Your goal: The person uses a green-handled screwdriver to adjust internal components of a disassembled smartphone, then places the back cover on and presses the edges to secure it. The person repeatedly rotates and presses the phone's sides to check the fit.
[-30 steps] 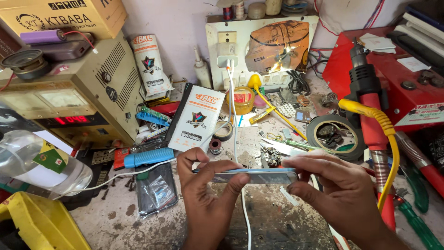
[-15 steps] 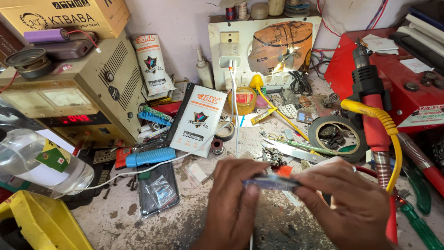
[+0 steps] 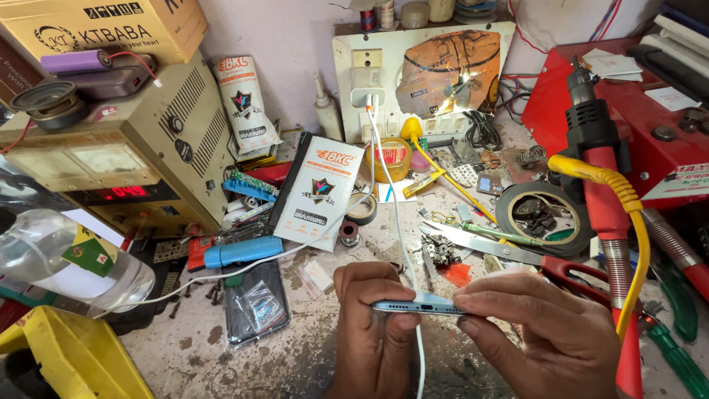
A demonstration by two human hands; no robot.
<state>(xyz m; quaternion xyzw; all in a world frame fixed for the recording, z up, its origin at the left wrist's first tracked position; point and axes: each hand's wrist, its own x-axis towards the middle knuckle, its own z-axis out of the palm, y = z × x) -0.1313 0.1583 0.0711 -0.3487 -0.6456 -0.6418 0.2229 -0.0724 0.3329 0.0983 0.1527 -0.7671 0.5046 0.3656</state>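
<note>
Phone [image 3: 417, 306] between hands, tape roll [image 3: 545, 216] behind.

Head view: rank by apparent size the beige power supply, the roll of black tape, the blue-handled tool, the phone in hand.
1. Beige power supply
2. Roll of black tape
3. Phone and blue-handled tool: alike in length; the phone is edge-on and nearer the camera, so unranked.

Pale blue smartphone [image 3: 417, 306] sits edge-on and level at about 6 o'clock on the bench, bottom edge showing its port and speaker holes. A white charging cable [image 3: 391, 199] runs from it toward the 12 o'clock wall adapter.
</note>
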